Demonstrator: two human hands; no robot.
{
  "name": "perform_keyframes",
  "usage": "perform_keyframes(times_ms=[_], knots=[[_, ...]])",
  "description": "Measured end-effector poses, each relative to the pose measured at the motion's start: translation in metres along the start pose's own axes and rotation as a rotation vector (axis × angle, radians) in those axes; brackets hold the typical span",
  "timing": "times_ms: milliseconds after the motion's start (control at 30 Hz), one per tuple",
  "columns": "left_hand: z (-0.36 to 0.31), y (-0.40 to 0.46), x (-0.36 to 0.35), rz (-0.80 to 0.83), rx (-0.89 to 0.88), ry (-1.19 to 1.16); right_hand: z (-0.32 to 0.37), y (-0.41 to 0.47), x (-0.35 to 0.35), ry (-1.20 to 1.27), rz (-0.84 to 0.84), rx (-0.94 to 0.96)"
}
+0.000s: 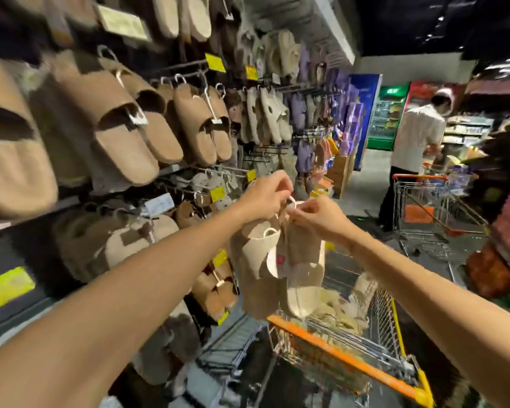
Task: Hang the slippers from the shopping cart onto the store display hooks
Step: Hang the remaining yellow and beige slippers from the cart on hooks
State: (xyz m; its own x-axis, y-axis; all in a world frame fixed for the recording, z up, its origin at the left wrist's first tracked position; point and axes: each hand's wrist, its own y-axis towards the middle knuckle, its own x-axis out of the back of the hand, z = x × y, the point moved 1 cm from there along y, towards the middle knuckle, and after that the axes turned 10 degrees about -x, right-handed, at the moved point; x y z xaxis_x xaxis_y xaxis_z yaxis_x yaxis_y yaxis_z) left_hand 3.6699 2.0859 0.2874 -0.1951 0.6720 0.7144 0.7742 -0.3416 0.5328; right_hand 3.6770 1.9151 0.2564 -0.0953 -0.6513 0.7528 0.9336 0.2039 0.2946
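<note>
While the left hand (pixel 264 195) and right hand (pixel 315 214) pinch a beige slipper pair's white hanger (pixel 290 201) above the shopping cart (pixel 348 360), hanging remains undone; more slippers (pixel 333 310) wait inside.

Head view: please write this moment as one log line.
left hand: pinches white hanger | right hand: pinches hanger | beige slippers: hang above shopping cart | not yet hooked

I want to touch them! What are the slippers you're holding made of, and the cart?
The beige slippers look like soft ribbed fabric, matte and woven-looking, though blur hides details. Their hanger seems to be white plastic. The shopping cart looks like shiny metal wire with orange plastic trim.
</note>
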Motion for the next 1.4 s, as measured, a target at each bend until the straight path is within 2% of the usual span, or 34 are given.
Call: perform_keyframes(times_ms=[100,233,333,567,667,767,833,1033,1233,1400], knots=[[-0.027,-0.036,0.046,-0.118,-0.021,0.056,0.047,-0.022,0.003,0.07,-0.014,0.088],[-0.063,-0.092,0.1,-0.365,0.101,0.071,0.115,-0.056,0.008,0.165,-0.054,0.21],[-0.088,-0.14,0.142,-0.458,0.189,0.19,0.167,-0.085,0.008,0.267,-0.029,0.294],[-0.154,-0.238,0.231,-0.519,0.331,0.54,0.283,-0.146,0.01,0.394,0.023,0.468],[-0.185,-0.265,0.266,-0.578,0.371,0.607,0.323,-0.173,0.015,0.501,0.062,0.504],[-0.208,-0.287,0.297,-0.615,0.407,0.847,0.359,-0.196,0.02,0.555,0.089,0.533],[-0.217,-0.3,0.313,-0.647,0.442,0.924,0.38,-0.204,0.019,0.631,0.135,0.572],[-0.232,-0.334,0.343,-0.706,0.544,1.02,0.434,-0.216,0.005,0.74,0.244,0.637],[-0.225,-0.358,0.363,-0.762,0.559,1.129,0.464,-0.222,-0.01,0.754,0.338,0.661],[-0.229,-0.368,0.377,-0.854,0.561,1.124,0.482,-0.227,-0.003,0.644,0.304,0.763]])
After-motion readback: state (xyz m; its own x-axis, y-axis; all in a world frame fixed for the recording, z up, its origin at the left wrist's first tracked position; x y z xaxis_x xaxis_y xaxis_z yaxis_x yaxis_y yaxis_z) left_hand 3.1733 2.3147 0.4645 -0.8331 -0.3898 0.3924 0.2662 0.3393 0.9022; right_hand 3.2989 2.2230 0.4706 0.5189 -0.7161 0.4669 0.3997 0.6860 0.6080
